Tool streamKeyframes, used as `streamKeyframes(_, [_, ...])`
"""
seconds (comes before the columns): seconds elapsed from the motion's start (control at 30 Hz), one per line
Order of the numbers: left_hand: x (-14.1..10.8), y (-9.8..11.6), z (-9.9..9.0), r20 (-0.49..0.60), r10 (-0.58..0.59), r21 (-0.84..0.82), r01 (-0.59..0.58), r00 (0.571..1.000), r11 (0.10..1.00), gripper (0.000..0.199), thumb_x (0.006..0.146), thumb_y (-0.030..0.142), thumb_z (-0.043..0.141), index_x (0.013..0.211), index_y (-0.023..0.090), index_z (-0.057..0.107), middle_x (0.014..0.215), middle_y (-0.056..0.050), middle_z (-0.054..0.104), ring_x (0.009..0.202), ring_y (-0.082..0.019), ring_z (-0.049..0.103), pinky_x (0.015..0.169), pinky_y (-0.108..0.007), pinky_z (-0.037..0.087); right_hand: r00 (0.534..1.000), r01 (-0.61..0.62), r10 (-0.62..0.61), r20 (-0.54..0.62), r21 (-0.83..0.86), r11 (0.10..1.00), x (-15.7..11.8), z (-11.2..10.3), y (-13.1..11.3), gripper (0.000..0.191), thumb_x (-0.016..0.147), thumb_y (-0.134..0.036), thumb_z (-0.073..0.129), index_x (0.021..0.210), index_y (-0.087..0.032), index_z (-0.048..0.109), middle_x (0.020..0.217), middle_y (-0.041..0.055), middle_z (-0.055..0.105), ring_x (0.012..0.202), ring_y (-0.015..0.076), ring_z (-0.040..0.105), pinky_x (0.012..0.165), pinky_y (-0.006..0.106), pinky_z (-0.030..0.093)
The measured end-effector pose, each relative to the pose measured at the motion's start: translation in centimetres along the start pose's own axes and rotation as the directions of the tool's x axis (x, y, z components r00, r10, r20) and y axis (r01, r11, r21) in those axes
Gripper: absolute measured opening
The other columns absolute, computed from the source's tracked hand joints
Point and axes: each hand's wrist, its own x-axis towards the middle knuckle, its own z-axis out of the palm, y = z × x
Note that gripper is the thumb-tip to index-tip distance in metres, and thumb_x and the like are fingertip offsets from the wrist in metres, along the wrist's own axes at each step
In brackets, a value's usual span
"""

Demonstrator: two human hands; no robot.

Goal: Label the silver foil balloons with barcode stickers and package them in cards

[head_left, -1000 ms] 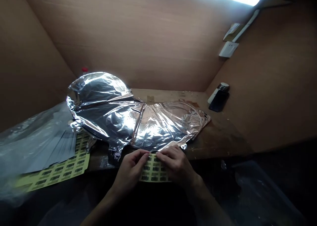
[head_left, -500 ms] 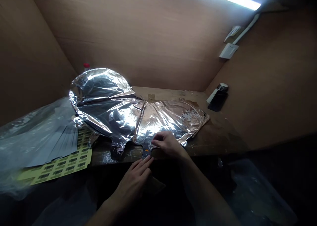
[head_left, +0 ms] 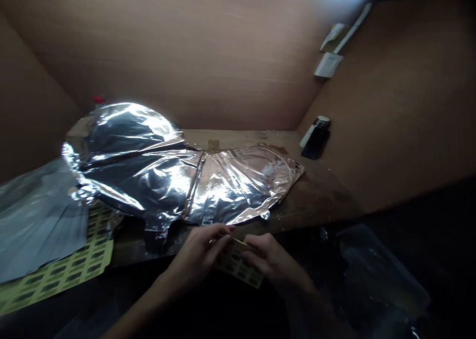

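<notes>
A flat silver foil balloon (head_left: 148, 185) with rounded lobes and short tabs lies across the table. A small dark label with a pale border (head_left: 207, 221) shows at its near edge, just beyond my left hand. In front of the table edge, my left hand (head_left: 203, 247) pinches the upper left part of a small yellow sticker sheet (head_left: 243, 270) printed with dark labels. My right hand (head_left: 275, 262) has its fingers closed on the same sheet's upper right side. Fingers partly cover the sheet's top, so whether a sticker is lifted there is hidden.
A larger yellow sticker sheet (head_left: 63, 277) and white papers (head_left: 63, 232) lie left, beside clear plastic (head_left: 22, 195). Back right are a dark phone (head_left: 316, 143) and silver-capped bottle (head_left: 322, 122). A red cap (head_left: 98, 100) shows behind the balloon. Plastic (head_left: 383, 269) lies low right.
Both hands have left the balloon's near tab; they now hold the small sticker sheet in front of the table. My view has turned slightly right, so the balloon appears farther left.
</notes>
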Motion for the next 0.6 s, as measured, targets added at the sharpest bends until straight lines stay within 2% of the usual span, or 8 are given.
streamKeyframes(0.1, [5.7, 2.0, 2.7, 0.027, 0.127, 0.206, -0.130, 0.991, 0.970, 0.023, 0.098, 0.039, 0.056, 0.091, 0.021, 0.068, 0.087, -0.005, 0.071, 0.079, -0.021, 0.065, 0.071, -0.030, 0.047, 0.991, -0.119, 0.120, -0.055, 0.016, 0.993, -3.8, -1.4, 1.4, 0.024, 0.098, -0.028, 0.056, 0.079, -0.016, 0.063, 0.069, -0.0035, 0.059, 0.061, 0.0109, 0.050, 0.055, 0.022, 0.034])
streamKeyframes(0.17, [9.6, 3.1, 5.7, 0.069, 0.208, 0.341, -0.219, 0.976, 0.914, 0.018, 0.095, 0.035, 0.060, 0.092, 0.019, 0.066, 0.095, -0.009, 0.068, 0.085, -0.024, 0.064, 0.074, -0.033, 0.046, 0.988, -0.155, 0.155, -0.003, -0.010, 0.988, -5.6, -2.5, 2.0, 0.023, 0.094, -0.026, 0.061, 0.073, -0.016, 0.061, 0.064, -0.0051, 0.055, 0.058, 0.0099, 0.047, 0.054, 0.022, 0.031])
streamKeyframes(0.27, [14.4, 4.1, 10.0, 0.142, 0.204, 0.400, -0.245, 0.968, 0.883, 0.012, 0.084, 0.021, 0.068, 0.095, 0.015, 0.067, 0.101, -0.016, 0.068, 0.095, -0.031, 0.063, 0.083, -0.039, 0.046, 0.988, -0.149, 0.150, 0.031, -0.036, 0.988, -7.5, -3.8, 2.5, 0.021, 0.090, -0.024, 0.066, 0.070, -0.017, 0.061, 0.062, -0.0059, 0.055, 0.057, 0.0095, 0.048, 0.054, 0.022, 0.031])
streamKeyframes(0.33, [16.9, 4.2, 11.4, 0.163, 0.169, 0.379, -0.220, 0.972, 0.899, 0.008, 0.079, 0.012, 0.067, 0.087, 0.015, 0.069, 0.093, -0.017, 0.070, 0.094, -0.032, 0.065, 0.084, -0.040, 0.045, 0.991, -0.136, 0.136, 0.003, -0.022, 0.990, -8.2, -4.4, 2.9, 0.019, 0.090, -0.021, 0.065, 0.072, -0.017, 0.063, 0.064, -0.0056, 0.057, 0.059, 0.0098, 0.051, 0.055, 0.022, 0.033])
streamKeyframes(0.4, [19.0, 3.7, 11.1, 0.170, 0.117, 0.347, -0.171, 0.978, 0.922, 0.006, 0.076, 0.011, 0.068, 0.079, 0.015, 0.069, 0.083, -0.015, 0.070, 0.086, -0.030, 0.066, 0.078, -0.038, 0.045, 0.992, -0.112, 0.112, -0.062, 0.004, 0.994, -8.6, -5.1, 3.3, 0.016, 0.090, -0.019, 0.064, 0.074, -0.017, 0.064, 0.067, -0.0049, 0.059, 0.061, 0.0104, 0.054, 0.056, 0.021, 0.035])
streamKeyframes(0.47, [20.7, 2.9, 9.9, 0.182, 0.037, 0.293, -0.090, 0.983, 0.952, 0.008, 0.071, 0.017, 0.075, 0.077, 0.015, 0.070, 0.074, -0.011, 0.069, 0.073, -0.027, 0.066, 0.067, -0.035, 0.045, 0.989, -0.044, 0.047, -0.138, 0.025, 0.999, -8.5, -6.1, 3.9, 0.011, 0.089, -0.015, 0.064, 0.079, -0.018, 0.068, 0.075, -0.0027, 0.064, 0.068, 0.0122, 0.059, 0.062, 0.022, 0.041])
streamKeyframes(0.53, [21.9, 1.9, 8.5, 0.209, -0.042, 0.212, -0.003, 0.977, 0.977, 0.022, 0.066, 0.027, 0.083, 0.076, 0.014, 0.069, 0.066, -0.006, 0.067, 0.060, -0.021, 0.062, 0.056, -0.029, 0.041, 0.975, 0.070, -0.064, -0.211, 0.019, 0.997, -7.5, -7.5, 4.5, 0.010, 0.087, -0.012, 0.065, 0.083, -0.018, 0.071, 0.095, 0.0021, 0.070, 0.085, 0.0164, 0.066, 0.076, 0.026, 0.049])
streamKeyframes(0.6, [22.4, 1.1, 7.4, 0.226, -0.088, 0.118, 0.062, 0.970, 0.991, 0.033, 0.064, 0.038, 0.085, 0.075, 0.013, 0.066, 0.062, -0.003, 0.065, 0.053, -0.016, 0.058, 0.049, -0.025, 0.037, 0.945, 0.180, -0.180, -0.271, -0.027, 0.983, -5.7, -9.0, 5.1, 0.011, 0.086, -0.010, 0.067, 0.084, -0.019, 0.073, 0.121, 0.0062, 0.068, 0.108, 0.0219, 0.065, 0.095, 0.034, 0.050])
